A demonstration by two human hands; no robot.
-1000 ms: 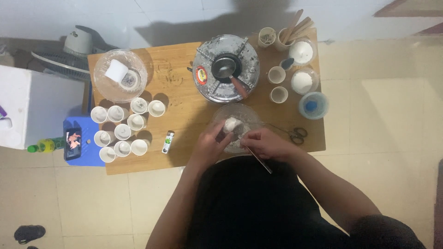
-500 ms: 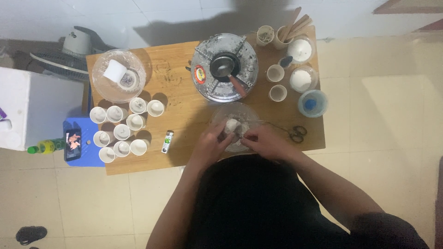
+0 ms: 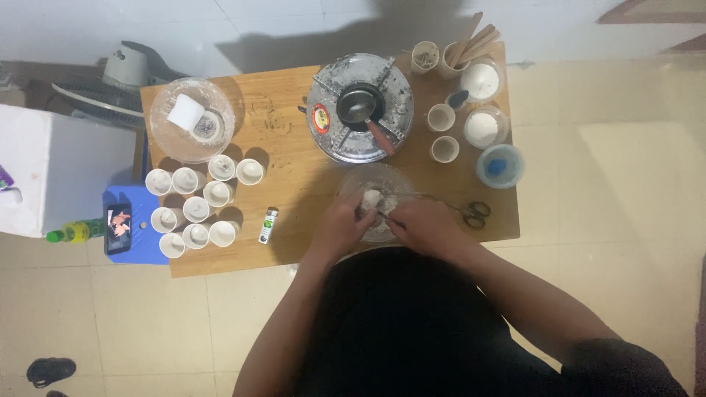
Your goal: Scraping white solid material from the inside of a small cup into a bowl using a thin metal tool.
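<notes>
Working in a clear bowl (image 3: 375, 180), hands (image 3: 386, 220) near a small white-green tube (image 3: 269, 226).

Dim, soft indoor light; slight blur; dark shadow on back wall.

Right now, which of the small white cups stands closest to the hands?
The cup inside the clear bowl, touched by the left hand; the others stand grouped at the table's left or by the stove.
</notes>
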